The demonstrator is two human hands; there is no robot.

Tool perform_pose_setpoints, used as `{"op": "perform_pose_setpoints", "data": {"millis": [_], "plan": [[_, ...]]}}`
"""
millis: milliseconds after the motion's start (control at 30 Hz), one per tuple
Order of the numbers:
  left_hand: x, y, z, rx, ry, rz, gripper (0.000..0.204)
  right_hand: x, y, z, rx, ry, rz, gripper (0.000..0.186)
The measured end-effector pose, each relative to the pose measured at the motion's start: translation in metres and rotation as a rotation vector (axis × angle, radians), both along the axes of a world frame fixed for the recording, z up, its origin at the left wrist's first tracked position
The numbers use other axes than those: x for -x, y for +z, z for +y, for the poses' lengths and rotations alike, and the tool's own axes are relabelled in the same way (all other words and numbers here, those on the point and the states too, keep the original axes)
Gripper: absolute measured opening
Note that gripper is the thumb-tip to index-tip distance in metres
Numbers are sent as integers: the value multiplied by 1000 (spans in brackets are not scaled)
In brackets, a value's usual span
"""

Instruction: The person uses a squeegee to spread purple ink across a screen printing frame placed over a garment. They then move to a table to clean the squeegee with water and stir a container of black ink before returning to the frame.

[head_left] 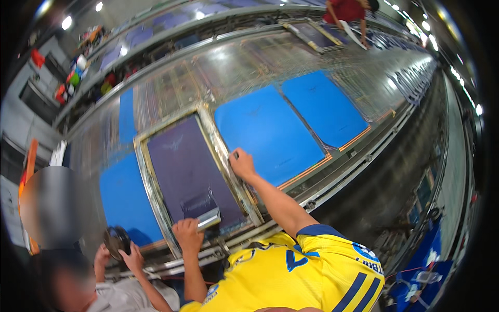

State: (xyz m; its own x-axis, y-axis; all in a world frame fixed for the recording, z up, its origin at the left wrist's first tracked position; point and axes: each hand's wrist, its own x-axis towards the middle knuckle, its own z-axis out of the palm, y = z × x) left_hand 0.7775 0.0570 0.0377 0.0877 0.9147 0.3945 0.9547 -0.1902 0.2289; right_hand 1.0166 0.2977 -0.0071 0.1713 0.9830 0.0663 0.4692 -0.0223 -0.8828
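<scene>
A screen-printing frame (212, 136) with a dark purple mesh (176, 156) lies over the long table. My left hand (188, 235) is closed around one end of a squeegee (209, 219) with a pale metallic handle, low on the mesh. A dark ink patch (200, 203) shows just beyond it. My right hand (243, 164) has its fingers curled at the frame's right rail and appears to grip it; the fingertips are partly hidden. Blue fabric panels (267, 135) lie flat right of the frame, and another blue panel (125, 192) lies at its left.
At lower left, a co-worker's hands (132, 258) hold a dark round container (117, 240), close to my left arm. A metal rail (358, 169) edges the table. Farther back, a person in red (347, 10) leans over the table beside another frame (312, 36).
</scene>
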Motion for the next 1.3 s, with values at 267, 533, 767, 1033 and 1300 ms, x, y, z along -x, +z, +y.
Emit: {"op": "perform_pose_setpoints", "data": {"millis": [267,533,767,1033,1300], "plan": [[-36,16,-1,100,143,28,23,-34,16,-8,109,10,113,26],[-46,12,-11,141,227,37,19,-34,-1,-14,80,-12,111,27],[-43,6,-12,146,228,1,19,-40,6,-16,76,15,143,24],[-47,15,-18,240,248,-2,25,-46,21,-32,90,2,105,26],[-43,14,-34,310,288,-15,29,-43,13,-45,144,27,91,28]]}}
